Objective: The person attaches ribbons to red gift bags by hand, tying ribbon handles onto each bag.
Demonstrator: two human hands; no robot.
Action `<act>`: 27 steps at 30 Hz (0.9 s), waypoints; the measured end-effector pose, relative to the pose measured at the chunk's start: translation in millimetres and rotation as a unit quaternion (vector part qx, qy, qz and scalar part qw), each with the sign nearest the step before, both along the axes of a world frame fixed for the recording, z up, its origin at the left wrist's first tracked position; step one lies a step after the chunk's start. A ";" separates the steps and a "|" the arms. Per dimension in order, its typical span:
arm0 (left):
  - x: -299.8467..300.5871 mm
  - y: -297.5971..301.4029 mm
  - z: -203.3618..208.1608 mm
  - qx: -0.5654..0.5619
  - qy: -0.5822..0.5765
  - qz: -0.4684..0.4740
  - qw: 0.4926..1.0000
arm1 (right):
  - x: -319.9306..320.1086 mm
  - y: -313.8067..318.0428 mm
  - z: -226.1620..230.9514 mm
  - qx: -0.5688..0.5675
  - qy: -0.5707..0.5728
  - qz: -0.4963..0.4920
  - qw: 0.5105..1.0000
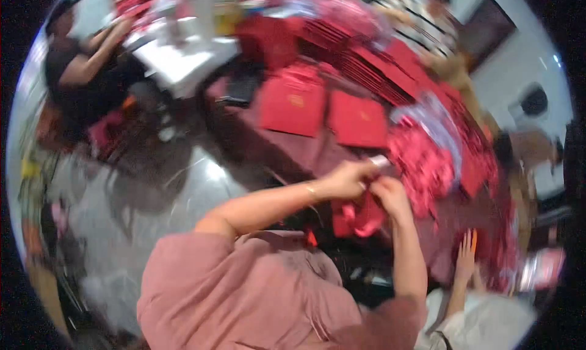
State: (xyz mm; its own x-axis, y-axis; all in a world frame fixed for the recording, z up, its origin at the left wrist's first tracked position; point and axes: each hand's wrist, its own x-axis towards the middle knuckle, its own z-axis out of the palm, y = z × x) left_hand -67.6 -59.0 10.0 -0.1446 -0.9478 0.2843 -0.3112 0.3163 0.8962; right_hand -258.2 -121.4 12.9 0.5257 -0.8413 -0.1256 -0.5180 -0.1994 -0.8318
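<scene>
My left hand and my right hand meet above the table, fingers closed in a pinch. Between them hangs a glossy red ribbon, gripped by both. Blur hides exactly how it runs through the fingers. A small whitish piece shows by the left fingertips; its kind is unclear. Under the ribbon lies a flat red piece, partly covered. Beyond my hands, a red bag with a gold mark lies beside another red bag. A loose heap of red ribbons is just right of them.
Stacked red bags line the table's far side, next to clear plastic wrap. A co-worker's hand rests near the table edge at right. Other people stand or sit at far left and far right. A white table stands at upper left.
</scene>
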 end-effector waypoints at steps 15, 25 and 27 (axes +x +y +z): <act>-13.6 -0.3 -5.8 0.146 0.086 -0.073 0.983 | -4.7 13.6 -13.6 -0.118 0.083 -0.044 0.989; 1.5 11.2 -8.5 0.041 0.035 -0.068 0.996 | 3.9 36.5 8.9 0.015 0.009 -0.054 0.998; -6.0 15.7 5.7 -0.075 -0.054 -0.048 0.995 | -0.9 38.1 3.4 -0.009 0.021 -0.099 0.995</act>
State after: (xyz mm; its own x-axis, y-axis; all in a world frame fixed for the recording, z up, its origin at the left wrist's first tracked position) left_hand -73.7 -43.3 15.7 -0.2696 -0.8763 0.3993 -0.3654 0.4767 0.7995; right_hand -259.1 -83.3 16.4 0.3445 -0.9300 -0.1279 -0.5829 -0.1052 -0.8057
